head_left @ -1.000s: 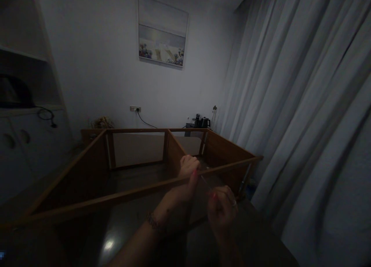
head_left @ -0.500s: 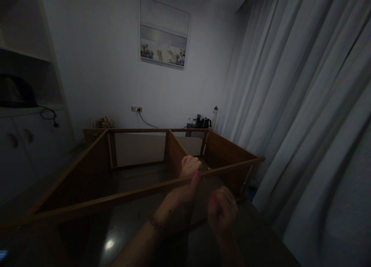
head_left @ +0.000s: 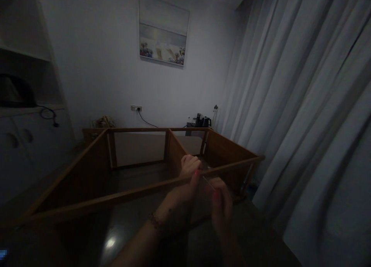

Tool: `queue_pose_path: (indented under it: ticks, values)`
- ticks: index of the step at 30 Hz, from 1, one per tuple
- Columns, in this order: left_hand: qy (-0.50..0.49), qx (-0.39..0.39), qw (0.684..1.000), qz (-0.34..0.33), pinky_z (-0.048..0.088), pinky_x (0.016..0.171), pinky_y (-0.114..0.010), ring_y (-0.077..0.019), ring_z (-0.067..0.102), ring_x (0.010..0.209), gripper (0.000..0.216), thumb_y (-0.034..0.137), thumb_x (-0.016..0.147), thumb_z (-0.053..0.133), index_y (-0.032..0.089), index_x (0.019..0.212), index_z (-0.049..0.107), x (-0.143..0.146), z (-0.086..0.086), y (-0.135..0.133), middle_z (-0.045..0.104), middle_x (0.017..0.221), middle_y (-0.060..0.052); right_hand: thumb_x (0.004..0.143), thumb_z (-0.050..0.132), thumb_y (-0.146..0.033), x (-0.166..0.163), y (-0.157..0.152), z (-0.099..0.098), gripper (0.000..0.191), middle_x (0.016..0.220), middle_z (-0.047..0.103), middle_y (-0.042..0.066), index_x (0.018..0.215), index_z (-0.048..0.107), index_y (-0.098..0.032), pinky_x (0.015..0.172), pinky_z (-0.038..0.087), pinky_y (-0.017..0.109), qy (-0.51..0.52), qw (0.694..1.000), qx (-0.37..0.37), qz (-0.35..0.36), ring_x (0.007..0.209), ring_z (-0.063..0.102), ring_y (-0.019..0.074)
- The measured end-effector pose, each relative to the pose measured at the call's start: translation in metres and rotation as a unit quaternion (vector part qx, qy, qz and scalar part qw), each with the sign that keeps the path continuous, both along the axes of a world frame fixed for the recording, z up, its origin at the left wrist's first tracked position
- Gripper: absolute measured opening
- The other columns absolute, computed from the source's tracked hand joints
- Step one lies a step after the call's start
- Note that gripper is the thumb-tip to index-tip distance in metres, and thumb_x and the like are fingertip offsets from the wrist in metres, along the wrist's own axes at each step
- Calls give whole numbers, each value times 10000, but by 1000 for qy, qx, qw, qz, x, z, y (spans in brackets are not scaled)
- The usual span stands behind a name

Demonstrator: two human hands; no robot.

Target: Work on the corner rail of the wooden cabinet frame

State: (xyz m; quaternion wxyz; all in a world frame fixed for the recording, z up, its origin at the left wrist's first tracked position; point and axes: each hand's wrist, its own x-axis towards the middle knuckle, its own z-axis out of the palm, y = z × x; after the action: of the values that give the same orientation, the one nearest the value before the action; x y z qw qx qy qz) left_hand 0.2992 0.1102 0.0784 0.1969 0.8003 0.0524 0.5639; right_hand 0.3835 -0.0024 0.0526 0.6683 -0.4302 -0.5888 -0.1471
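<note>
A brown wooden cabinet frame [head_left: 139,189] lies on the floor, with a middle divider panel [head_left: 174,147] inside it. My left hand [head_left: 189,168] is closed over the near front rail where the divider meets it, thumb pressed on the near face. My right hand [head_left: 222,205] is just right of it and lower, fingers pinched round a thin metal tool [head_left: 208,182] whose tip points up-left at the rail by my left thumb. The room is dim, so I cannot name the tool.
Grey curtains [head_left: 304,124] hang close on the right. White cupboards [head_left: 26,143] stand at the left. On the far wall are a picture [head_left: 163,30] and a socket [head_left: 135,108] with a cable. A kettle [head_left: 204,122] sits on a low stand in the far corner.
My right hand has turned and moved a little up and left, bringing the thin tool's tip back to the rail. My left hand has kept its grip.
</note>
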Motion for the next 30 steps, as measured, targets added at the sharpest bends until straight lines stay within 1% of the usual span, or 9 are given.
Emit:
queue_pose_path:
  ticks: [2, 5, 7, 11, 13, 18, 23, 26, 30]
  values:
    - [-2, -3, 1000, -2, 435, 851, -451, -245, 466, 775, 625, 678, 1070, 31, 249, 771, 374, 0, 0, 0, 495, 774, -24, 1113, 476, -413, -1, 2, -1, 239, 824, 630, -15, 979, 587, -250, 614, 490, 273, 32, 999, 20, 16, 723, 647, 160]
    - [-5, -8, 1000, -7, 434, 856, -455, -244, 471, 768, 623, 679, 1071, 38, 249, 782, 384, 0, 0, 0, 503, 767, -23, 1104, 520, -403, -3, 4, -4, 160, 866, 649, -19, 1081, 600, -267, 603, 479, 259, 50, 997, 47, 42, 731, 637, 149]
    - [-5, -7, 1000, -8, 435, 859, -458, -244, 474, 768, 622, 679, 1073, 46, 248, 783, 387, 0, 0, -1, 496, 761, -21, 1106, 522, -394, -3, 4, -5, 175, 853, 647, -20, 1056, 633, -268, 603, 476, 257, 52, 996, 43, 52, 715, 622, 142]
    - [4, -11, 1000, -4, 444, 864, -464, -250, 478, 791, 621, 675, 1071, 40, 249, 783, 389, -1, 0, -1, 507, 773, -29, 1096, 542, -389, 0, 2, -2, 285, 794, 647, -11, 900, 694, -250, 582, 477, 263, 46, 997, 31, 62, 675, 620, 144]
    - [5, -11, 1000, -7, 444, 859, -464, -249, 475, 789, 628, 678, 1069, 40, 249, 783, 398, 0, 0, -1, 522, 776, -32, 1094, 544, -395, 3, 1, 0, 302, 778, 672, -8, 900, 725, -250, 576, 487, 264, 32, 997, 26, 70, 673, 639, 147]
    - [-3, -13, 1000, -12, 432, 837, -450, -249, 468, 795, 621, 681, 1074, 61, 247, 778, 391, 0, -1, 0, 503, 770, -29, 1102, 494, -397, 7, -5, 3, 343, 813, 732, 9, 952, 771, -261, 640, 549, 286, 3, 998, 8, 69, 747, 703, 172]
    - [-2, -18, 1000, -16, 431, 852, -455, -247, 467, 780, 633, 689, 1068, 53, 248, 780, 405, -1, 1, -2, 512, 759, -27, 1090, 519, -380, 9, -6, 5, 309, 801, 754, 19, 972, 780, -265, 600, 557, 298, -17, 999, 8, 45, 701, 716, 186]
    - [3, -20, 1000, -15, 437, 858, -460, -249, 473, 771, 651, 706, 1054, 27, 251, 772, 397, 0, 1, -2, 509, 744, -26, 1092, 520, -438, 11, -4, 4, 335, 790, 751, 23, 968, 773, -258, 587, 550, 298, -17, 999, 10, 44, 688, 708, 187]
    - [-10, -8, 1000, -22, 423, 857, -450, -241, 474, 768, 597, 644, 1088, 79, 247, 783, 404, 1, -1, 0, 515, 759, -21, 1066, 553, -534, 12, 0, 2, 371, 774, 720, 16, 928, 748, -249, 586, 536, 292, -15, 997, 27, 65, 689, 688, 183]
